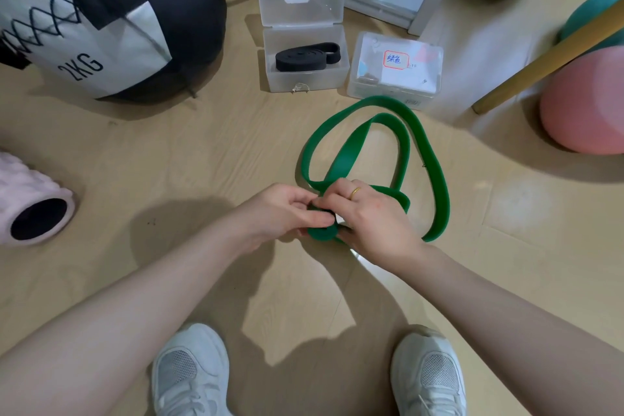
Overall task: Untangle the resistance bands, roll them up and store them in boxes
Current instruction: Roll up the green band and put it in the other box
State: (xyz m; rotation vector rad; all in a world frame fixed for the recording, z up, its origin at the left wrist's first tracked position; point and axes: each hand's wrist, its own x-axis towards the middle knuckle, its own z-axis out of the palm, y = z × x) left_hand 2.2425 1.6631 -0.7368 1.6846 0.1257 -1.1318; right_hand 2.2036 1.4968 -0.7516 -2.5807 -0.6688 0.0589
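Rolling under way: both hands, left (290,209) and right (374,216), pinch a small coil of the green band (439,179) on the floor; its loose loops trail away toward the closed box (395,67).

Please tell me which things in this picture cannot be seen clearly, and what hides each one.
- Rolled start of the green band: head view, covered by the left hand and right hand; number of turns unknown.
- Contents of the closed box: hidden by its frosted lid and labels.
- Small print on its label: too small.
- Foam roller: cut off by the left edge.
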